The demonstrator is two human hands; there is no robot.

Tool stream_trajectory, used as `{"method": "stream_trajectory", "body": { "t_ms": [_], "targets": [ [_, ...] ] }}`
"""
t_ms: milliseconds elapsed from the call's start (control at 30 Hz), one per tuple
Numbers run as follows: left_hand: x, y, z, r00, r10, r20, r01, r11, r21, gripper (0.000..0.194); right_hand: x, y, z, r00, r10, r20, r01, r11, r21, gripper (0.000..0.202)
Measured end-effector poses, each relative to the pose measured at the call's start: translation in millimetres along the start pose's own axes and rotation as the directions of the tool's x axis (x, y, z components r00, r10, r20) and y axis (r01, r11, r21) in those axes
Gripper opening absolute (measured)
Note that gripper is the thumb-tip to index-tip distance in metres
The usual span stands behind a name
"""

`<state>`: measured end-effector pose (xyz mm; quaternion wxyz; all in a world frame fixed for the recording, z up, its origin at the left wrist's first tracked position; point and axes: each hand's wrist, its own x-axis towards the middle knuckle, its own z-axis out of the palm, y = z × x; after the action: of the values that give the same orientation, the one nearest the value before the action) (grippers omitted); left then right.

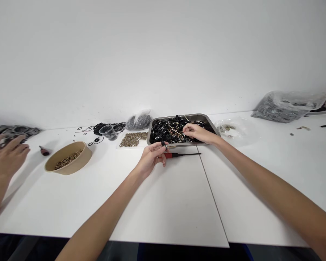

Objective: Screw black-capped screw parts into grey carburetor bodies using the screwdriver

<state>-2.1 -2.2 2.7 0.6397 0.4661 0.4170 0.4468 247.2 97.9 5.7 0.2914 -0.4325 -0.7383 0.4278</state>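
My left hand (151, 156) is closed in front of the metal tray (215, 131), holding a small black part with a brass-coloured rod (171, 146). Just below it a screwdriver (176, 155) with a red and black handle points right; whether it rests on the table or against my fingers I cannot tell. Over the right half of the tray, my right hand (197, 133) has its fingertips pinched together among the parts. What they hold, if anything, is hidden. Black fittings (163, 129) and several brass-coloured rods fill the tray.
Left of the tray lie small brass pieces (133, 139), a bag of dark parts (139, 121), a clear cup (108, 132), black rings (98, 140) and a tan bowl (84, 156). Another person's hand (5, 156) is at far left. Plastic bags (241, 132) (282, 107) stand right.
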Motion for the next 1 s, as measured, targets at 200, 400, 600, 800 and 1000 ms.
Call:
{"method": "stream_trajectory", "body": {
  "t_ms": [200,400,600,800,1000],
  "targets": [
    [-0.6,-0.4,0.1,1.0,0.002,-0.001,-0.002,1.0,-0.006,0.038,0.1,-0.7,0.2,1.0,0.003,-0.002,-0.003,1.0,-0.003,0.022],
    [-0.4,-0.6,-0.3,1.0,0.001,-0.007,-0.001,1.0,-0.008,0.04,-0.2,0.0,0.5,1.0,-0.001,-0.007,0.001,1.0,-0.007,0.019],
    [0.4,-0.3,0.5,1.0,0.003,-0.001,-0.003,1.0,-0.002,0.038,-0.6,-0.3,0.4,1.0,-0.026,-0.003,0.026,0.999,-0.035,0.019],
    [0.2,-0.4,0.5,1.0,0.004,-0.003,-0.004,1.0,-0.005,0.04,1.1,2.3,0.0,0.999,-0.046,0.012,0.047,0.999,-0.017,0.019],
    [-0.5,1.9,1.4,1.0,0.002,-0.011,-0.002,1.0,0.0,0.04,1.1,1.0,0.8,0.999,-0.042,0.006,0.043,0.999,-0.026,0.02]
  ]
}}
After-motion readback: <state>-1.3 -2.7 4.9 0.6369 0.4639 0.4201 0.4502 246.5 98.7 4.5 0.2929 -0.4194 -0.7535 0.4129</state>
